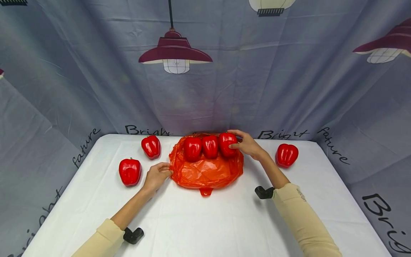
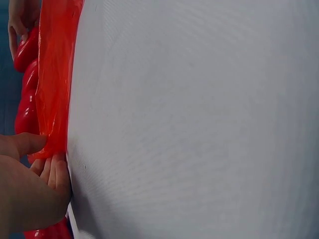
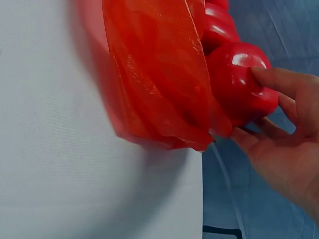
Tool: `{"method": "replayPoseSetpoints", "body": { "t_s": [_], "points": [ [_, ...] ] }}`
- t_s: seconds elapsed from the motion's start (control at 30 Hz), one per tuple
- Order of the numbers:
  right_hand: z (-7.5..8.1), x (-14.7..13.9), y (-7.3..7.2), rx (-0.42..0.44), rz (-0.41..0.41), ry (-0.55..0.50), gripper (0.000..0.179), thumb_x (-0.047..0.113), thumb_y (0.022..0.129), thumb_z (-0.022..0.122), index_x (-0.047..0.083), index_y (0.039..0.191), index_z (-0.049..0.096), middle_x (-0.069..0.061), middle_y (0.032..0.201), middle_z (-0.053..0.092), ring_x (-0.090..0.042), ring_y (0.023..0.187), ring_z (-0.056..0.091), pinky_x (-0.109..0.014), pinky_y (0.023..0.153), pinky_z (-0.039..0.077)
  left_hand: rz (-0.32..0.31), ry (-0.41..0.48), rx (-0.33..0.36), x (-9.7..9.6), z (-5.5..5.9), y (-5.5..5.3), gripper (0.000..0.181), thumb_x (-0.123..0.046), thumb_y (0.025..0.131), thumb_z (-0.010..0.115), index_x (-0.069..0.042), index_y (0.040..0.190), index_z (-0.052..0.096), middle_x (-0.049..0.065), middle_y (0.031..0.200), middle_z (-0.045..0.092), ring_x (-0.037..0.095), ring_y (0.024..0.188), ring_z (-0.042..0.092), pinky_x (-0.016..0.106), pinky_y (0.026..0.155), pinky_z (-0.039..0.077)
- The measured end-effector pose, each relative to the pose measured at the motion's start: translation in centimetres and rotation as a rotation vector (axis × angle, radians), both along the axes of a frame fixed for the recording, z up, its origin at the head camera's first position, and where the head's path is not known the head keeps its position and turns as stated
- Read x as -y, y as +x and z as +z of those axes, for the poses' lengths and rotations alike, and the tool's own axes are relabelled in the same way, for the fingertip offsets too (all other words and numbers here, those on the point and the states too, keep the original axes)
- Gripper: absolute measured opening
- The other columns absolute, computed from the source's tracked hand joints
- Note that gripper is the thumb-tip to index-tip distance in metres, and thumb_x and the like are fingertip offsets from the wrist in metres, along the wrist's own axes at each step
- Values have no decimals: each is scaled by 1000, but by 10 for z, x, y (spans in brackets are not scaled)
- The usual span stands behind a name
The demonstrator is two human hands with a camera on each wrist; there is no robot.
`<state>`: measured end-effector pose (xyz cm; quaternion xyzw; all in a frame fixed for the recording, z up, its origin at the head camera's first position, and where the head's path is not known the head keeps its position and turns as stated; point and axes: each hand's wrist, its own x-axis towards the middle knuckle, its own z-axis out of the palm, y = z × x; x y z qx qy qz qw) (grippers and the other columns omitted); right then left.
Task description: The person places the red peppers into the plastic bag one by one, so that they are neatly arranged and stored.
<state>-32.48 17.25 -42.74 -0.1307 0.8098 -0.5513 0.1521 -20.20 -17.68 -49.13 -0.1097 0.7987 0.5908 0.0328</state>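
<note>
An orange-red plastic bag (image 1: 205, 173) lies spread on the white table, its mouth wide. Two glossy red bell peppers stand side by side at its back, one on the left (image 1: 192, 150) and one in the middle (image 1: 210, 146). My right hand (image 1: 252, 146) grips a third bell pepper (image 3: 241, 82) at the right end of that row, thumb over its side and fingers behind. At the bag's left edge, my left hand (image 1: 156, 176) pinches the plastic (image 2: 57, 99) between thumb and fingers.
Two loose bell peppers lie left of the bag, one farther back (image 1: 151, 147) and one nearer (image 1: 130, 172). Another bell pepper (image 1: 287, 155) sits at the right, beyond my right forearm. A grey printed curtain (image 1: 224, 89) hangs behind the white table (image 1: 205, 225).
</note>
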Motion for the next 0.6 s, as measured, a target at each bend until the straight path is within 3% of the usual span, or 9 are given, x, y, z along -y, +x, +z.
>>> {"method": "replayPoseSetpoints", "body": {
  "t_s": [0.6],
  "points": [
    [-12,6,-2,-77,-47,122,62,-3,91,66,6,148,44,-25,145,42,-43,132,44,-52,99,46,3,4,-13,0,0,0,32,-3,91,67,4,121,65,16,111,69,24,102,63,22,81,52]
  ]
}}
